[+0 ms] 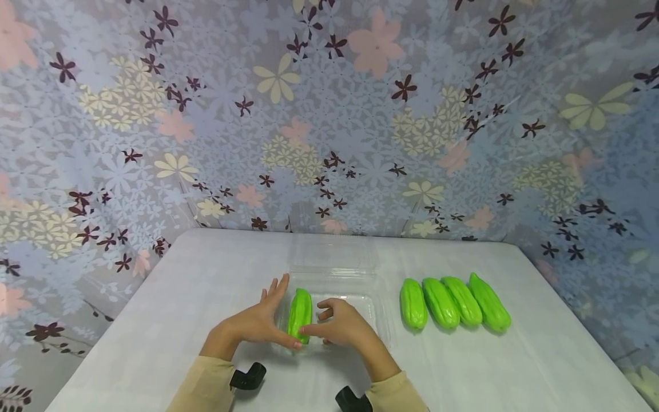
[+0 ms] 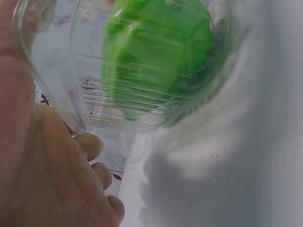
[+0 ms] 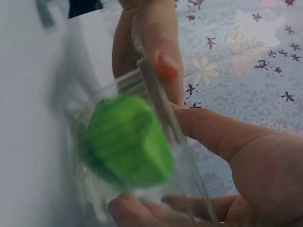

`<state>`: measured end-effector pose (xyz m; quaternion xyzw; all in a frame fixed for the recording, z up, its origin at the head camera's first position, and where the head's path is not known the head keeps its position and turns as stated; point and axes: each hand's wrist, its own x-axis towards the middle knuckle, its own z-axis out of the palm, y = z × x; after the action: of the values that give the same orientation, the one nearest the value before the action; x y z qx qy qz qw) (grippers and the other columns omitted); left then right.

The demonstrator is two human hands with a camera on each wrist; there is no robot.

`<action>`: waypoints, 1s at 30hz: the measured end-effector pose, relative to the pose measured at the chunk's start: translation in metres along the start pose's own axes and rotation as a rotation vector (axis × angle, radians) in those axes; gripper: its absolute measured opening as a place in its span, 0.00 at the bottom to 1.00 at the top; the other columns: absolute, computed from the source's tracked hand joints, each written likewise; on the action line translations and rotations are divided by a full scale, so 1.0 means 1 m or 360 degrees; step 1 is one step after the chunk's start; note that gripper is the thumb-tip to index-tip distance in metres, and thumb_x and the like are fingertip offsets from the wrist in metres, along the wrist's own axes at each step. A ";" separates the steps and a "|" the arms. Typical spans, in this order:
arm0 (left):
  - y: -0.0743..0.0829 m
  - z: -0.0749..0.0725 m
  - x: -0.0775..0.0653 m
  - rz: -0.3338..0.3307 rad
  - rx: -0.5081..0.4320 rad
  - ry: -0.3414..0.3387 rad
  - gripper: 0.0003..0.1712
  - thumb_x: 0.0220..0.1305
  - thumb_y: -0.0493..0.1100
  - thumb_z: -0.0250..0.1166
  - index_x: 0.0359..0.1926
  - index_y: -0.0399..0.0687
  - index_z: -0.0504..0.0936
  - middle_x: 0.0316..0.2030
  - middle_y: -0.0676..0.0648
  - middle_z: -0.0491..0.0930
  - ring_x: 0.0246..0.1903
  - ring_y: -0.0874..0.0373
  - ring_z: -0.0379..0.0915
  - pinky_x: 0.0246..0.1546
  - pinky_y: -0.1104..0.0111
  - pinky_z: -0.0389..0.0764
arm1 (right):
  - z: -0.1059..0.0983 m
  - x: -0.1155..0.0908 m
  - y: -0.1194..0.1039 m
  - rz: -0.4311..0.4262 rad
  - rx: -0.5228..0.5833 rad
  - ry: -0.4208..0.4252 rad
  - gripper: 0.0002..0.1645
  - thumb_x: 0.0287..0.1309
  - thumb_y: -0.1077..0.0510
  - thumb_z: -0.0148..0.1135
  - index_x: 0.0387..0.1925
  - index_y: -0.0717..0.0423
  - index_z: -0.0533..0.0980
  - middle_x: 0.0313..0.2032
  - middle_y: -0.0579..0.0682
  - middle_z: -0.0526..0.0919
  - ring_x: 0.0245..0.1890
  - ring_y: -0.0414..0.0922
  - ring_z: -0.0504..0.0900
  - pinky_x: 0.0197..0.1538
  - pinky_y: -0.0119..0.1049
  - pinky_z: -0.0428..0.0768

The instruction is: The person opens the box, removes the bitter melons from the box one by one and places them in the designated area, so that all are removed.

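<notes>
A clear plastic clamshell box (image 1: 380, 312) lies unfolded in front of me, its lid (image 1: 333, 253) laid back toward the wall. One green ridged gourd (image 1: 300, 313) is in its left part, lengthwise. My left hand (image 1: 252, 321) spreads along the box's left side, fingers extended, thumb at the front rim. My right hand (image 1: 344, 325) reaches over the box, its thumb overlapping the gourd's lower end and its bent fingers apart from it on the right. In the right wrist view, fingertips show just beside the gourd (image 3: 130, 142); contact is unclear.
Several more green gourds lie in a row at the right of the white table (image 1: 540, 366), the nearest gourd (image 1: 413, 304) just right of the box. A flowered cloth (image 1: 329, 131) hangs behind the table. Black wrist devices (image 1: 249, 376) sit on both sleeves.
</notes>
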<state>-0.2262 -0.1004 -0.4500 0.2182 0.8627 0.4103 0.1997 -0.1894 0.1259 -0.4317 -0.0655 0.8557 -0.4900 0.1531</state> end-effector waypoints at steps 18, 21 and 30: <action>0.000 -0.001 -0.001 0.0048 -0.0003 -0.0021 0.85 0.41 0.59 0.84 0.80 0.52 0.26 0.77 0.37 0.20 0.72 0.33 0.12 0.68 0.34 0.31 | 0.011 0.009 -0.004 0.0005 0.0005 -0.0077 0.47 0.51 0.48 0.78 0.61 0.77 0.71 0.36 0.55 0.86 0.25 0.48 0.86 0.32 0.40 0.84; -0.001 0.000 -0.001 0.0056 -0.0014 -0.0018 0.84 0.42 0.58 0.84 0.80 0.50 0.27 0.77 0.37 0.20 0.72 0.34 0.12 0.68 0.35 0.30 | 0.013 0.009 -0.004 -0.0022 0.0011 -0.0072 0.46 0.50 0.48 0.78 0.60 0.77 0.71 0.32 0.52 0.86 0.25 0.47 0.85 0.29 0.38 0.83; -0.002 0.000 -0.001 0.0048 -0.0008 -0.0007 0.84 0.42 0.58 0.84 0.80 0.52 0.26 0.77 0.37 0.21 0.72 0.32 0.12 0.67 0.33 0.32 | 0.019 0.008 -0.005 -0.0076 0.0004 -0.0011 0.43 0.49 0.50 0.79 0.58 0.74 0.72 0.28 0.48 0.83 0.23 0.45 0.83 0.27 0.36 0.80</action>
<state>-0.2260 -0.1019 -0.4515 0.2315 0.8578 0.4150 0.1958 -0.1909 0.1058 -0.4383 -0.0875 0.8527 -0.4944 0.1445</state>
